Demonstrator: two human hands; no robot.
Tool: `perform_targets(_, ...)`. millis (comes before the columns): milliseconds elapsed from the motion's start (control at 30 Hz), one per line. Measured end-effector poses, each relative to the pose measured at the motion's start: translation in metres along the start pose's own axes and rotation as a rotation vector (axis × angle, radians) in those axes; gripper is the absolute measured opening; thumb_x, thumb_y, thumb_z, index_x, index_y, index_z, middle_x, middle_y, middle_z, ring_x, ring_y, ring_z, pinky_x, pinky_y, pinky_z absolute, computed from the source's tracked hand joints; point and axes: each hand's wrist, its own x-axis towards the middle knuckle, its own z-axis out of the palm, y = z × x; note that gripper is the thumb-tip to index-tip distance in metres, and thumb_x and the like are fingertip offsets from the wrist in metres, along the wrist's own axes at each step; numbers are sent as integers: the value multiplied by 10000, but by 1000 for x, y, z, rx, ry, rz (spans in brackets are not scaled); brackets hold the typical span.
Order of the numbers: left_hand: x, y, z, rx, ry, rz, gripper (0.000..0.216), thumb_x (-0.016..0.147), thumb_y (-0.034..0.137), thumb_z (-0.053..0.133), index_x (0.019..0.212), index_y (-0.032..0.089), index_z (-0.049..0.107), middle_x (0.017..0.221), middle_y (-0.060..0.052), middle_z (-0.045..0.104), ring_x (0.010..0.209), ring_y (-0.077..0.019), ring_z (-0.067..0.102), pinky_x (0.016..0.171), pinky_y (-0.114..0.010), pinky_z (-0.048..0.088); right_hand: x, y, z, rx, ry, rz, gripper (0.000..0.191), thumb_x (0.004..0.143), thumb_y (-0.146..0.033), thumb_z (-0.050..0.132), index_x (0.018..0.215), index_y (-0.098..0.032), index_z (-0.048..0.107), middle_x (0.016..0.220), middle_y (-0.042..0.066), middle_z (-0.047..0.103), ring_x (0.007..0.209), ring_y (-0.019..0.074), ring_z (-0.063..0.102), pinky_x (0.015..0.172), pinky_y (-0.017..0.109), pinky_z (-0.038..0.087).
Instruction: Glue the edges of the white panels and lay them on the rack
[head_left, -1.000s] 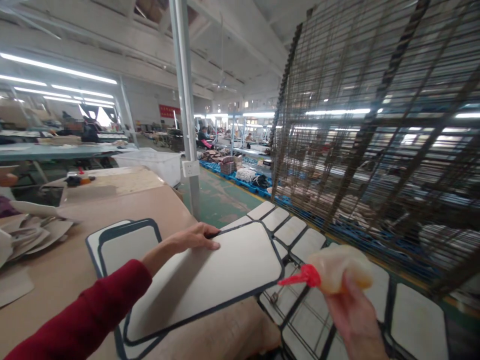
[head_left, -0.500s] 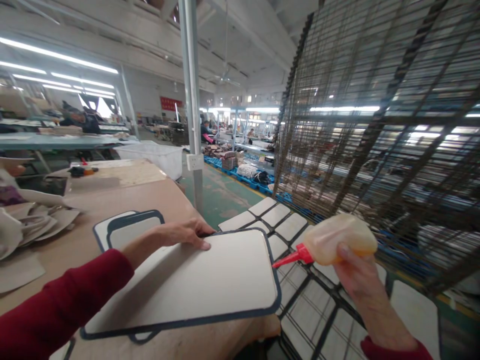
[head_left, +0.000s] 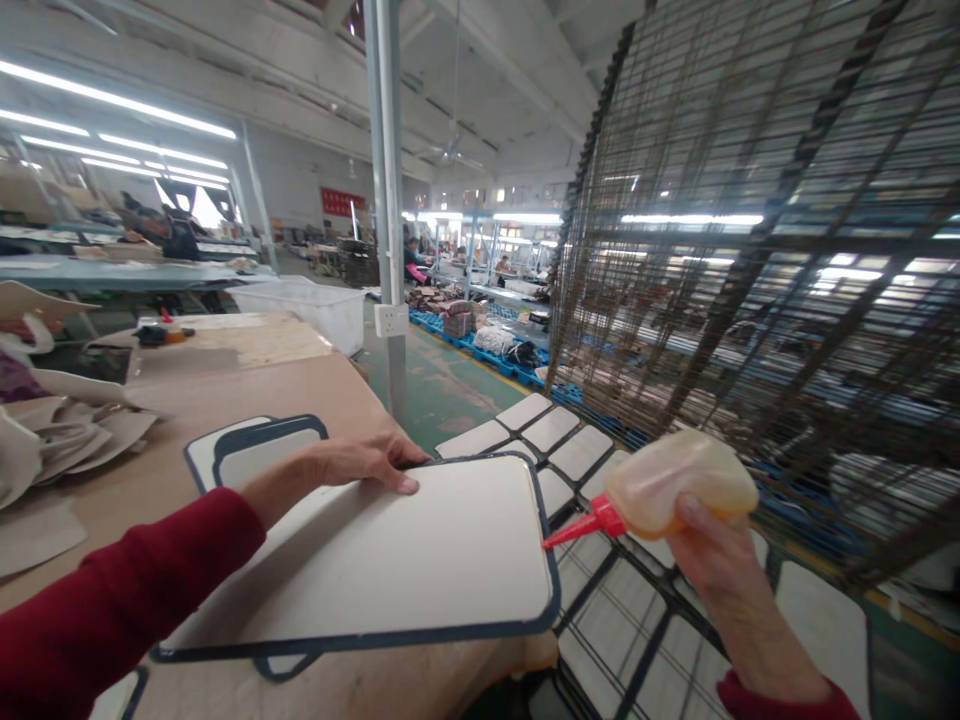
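Note:
A white rectangular panel with rounded corners and a dark blue-grey border (head_left: 450, 560) is tilted over the table's edge. My left hand (head_left: 375, 462) grips its far edge, thumb on top and fingers hidden beneath. In my right hand (head_left: 709, 540) is a translucent squeeze bottle (head_left: 679, 482) of yellowish liquid, lying nearly level. Its red nozzle (head_left: 577, 527) points left, the tip at the inner line of the panel's right border. Similar bordered panels (head_left: 270, 450) lie under and behind the held one.
The brown-covered table (head_left: 300, 385) carries a heap of pale cut pieces (head_left: 82, 435) at left. Several bordered panels (head_left: 577, 455) lie on a rack at right, below raised wire racks (head_left: 712, 240). A pole with a socket (head_left: 391, 320) stands ahead, near a white bin (head_left: 307, 305).
The nozzle tip has slid slightly down along the panel's right border, toward me. My left hand keeps its hold, and the panel has shifted very little.

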Motion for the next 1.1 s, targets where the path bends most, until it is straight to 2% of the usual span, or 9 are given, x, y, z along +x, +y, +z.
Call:
perform_targets(200, 1, 0, -1, 17, 5, 7, 421, 717, 400, 739, 1059, 156, 714, 958, -69, 747, 862, -253, 686, 794, -323, 531, -2, -1, 0, -8, 20, 6, 635, 424, -376, 891, 1003, -249, 663, 732, 24, 672, 672, 215, 607, 635, 353, 530)
perform_targets(367, 0, 0, 1, -21, 16, -10, 413, 702, 397, 745, 1038, 157, 716, 962, -69, 748, 873, -256, 685, 790, -322, 534, -4, -1, -1, -6, 4, 25, 608, 457, -367, 885, 1009, -241, 663, 738, 27, 675, 711, 207, 620, 655, 326, 530)
perform_targets(567, -2, -1, 1, -45, 19, -11, 404, 699, 387, 743, 1031, 159, 718, 955, -69, 748, 862, -253, 686, 790, -325, 531, -7, -3, 0, -9, 25, 27, 617, 411, -392, 896, 969, -252, 674, 685, 9, 662, 661, 200, 611, 620, 326, 533)
perform_targets(800, -8, -2, 3, -80, 70, -10, 435, 689, 386, 756, 1019, 107, 711, 892, -67, 745, 842, -258, 667, 763, -310, 509, -9, -4, 1, -32, 10, 31, 643, 406, -421, 896, 982, -240, 674, 699, 26, 674, 676, 230, 625, 670, 391, 538)
perform_targets(933, -10, -8, 1, -89, 81, -12, 406, 706, 364, 747, 1001, 89, 704, 875, -68, 742, 827, -248, 658, 757, -302, 496, -12, -2, -2, -41, 9, 40, 608, 441, -399, 881, 991, -234, 683, 723, 35, 687, 684, 226, 635, 656, 358, 541)
perform_targets(1100, -11, -16, -4, -78, 97, -24, 349, 705, 369, 737, 964, 137, 704, 877, -61, 744, 815, -242, 674, 746, -297, 507, -15, 1, -4, -25, 0, 5, 555, 474, -368, 874, 978, -239, 681, 734, 25, 692, 659, 203, 634, 635, 316, 541)
